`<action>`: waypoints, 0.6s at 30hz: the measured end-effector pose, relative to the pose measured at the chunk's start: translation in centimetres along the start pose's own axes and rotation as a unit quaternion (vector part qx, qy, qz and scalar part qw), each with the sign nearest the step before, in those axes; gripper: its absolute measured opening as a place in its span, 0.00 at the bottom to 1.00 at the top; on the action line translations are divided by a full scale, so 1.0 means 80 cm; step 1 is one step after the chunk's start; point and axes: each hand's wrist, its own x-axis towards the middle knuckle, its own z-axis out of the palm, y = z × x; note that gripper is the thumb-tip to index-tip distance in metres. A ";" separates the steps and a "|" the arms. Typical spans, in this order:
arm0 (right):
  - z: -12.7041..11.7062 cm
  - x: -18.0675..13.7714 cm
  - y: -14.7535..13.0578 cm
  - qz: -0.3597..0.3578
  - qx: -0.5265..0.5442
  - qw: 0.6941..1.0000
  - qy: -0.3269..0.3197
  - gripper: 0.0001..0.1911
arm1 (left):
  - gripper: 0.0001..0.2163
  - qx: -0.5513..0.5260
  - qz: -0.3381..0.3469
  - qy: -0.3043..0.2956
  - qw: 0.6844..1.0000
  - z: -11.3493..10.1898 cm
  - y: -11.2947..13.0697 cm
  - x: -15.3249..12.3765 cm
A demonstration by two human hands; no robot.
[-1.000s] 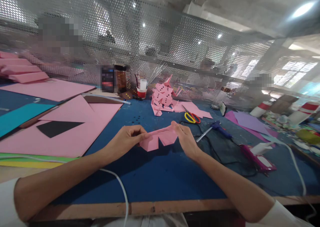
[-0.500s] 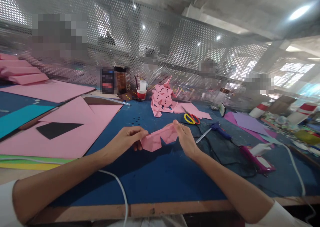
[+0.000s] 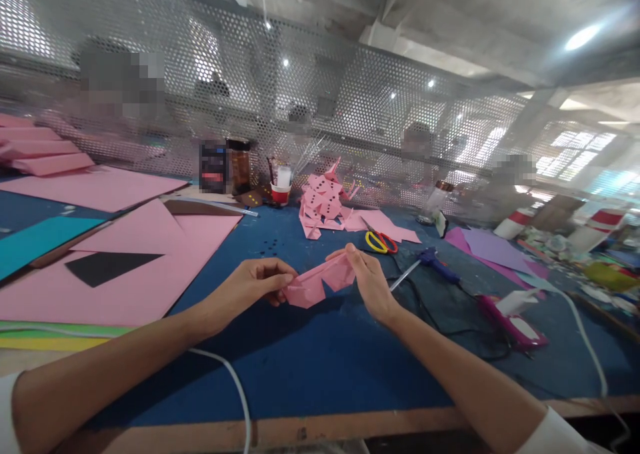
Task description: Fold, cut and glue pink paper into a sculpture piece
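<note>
A folded pink paper piece (image 3: 307, 290) with a notch in its lower edge is held between both hands above the blue table. My left hand (image 3: 265, 282) pinches its left end between thumb and fingers. At the other end, my right hand (image 3: 369, 277) grips the paper with the thumb on top; some of its fingers are hidden behind. Beyond the hands stands a pink paper figure (image 3: 324, 197) with black dots. Scissors (image 3: 381, 242) with yellow and red handles lie just past my right hand, near pink paper scraps (image 3: 387, 224).
A blue glue gun (image 3: 440, 266) with its cord lies at the right, near a magenta power strip (image 3: 515, 321). Pink sheets (image 3: 130, 287) with a black paper piece (image 3: 113, 266) cover the left. A red-and-white cup (image 3: 281, 193) and a brown jar (image 3: 239, 167) stand behind. A perforated screen (image 3: 350, 87) closes the back.
The folded paper has tilted slightly between my hands, and more of its upper fold shows. Both hands keep their grip. The whole view has shifted a little.
</note>
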 end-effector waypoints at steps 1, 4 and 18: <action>0.000 0.000 0.000 0.002 0.004 1.000 -0.001 0.31 | 0.19 -0.002 -0.001 -0.002 1.000 0.000 0.001 0.000; 0.000 -0.001 -0.003 0.003 0.014 1.000 -0.008 0.31 | 0.19 -0.008 -0.002 -0.003 1.000 0.000 0.004 -0.002; -0.002 -0.009 -0.007 -0.050 0.004 0.998 -0.030 0.28 | 0.15 0.022 0.031 0.021 0.999 -0.005 0.001 0.001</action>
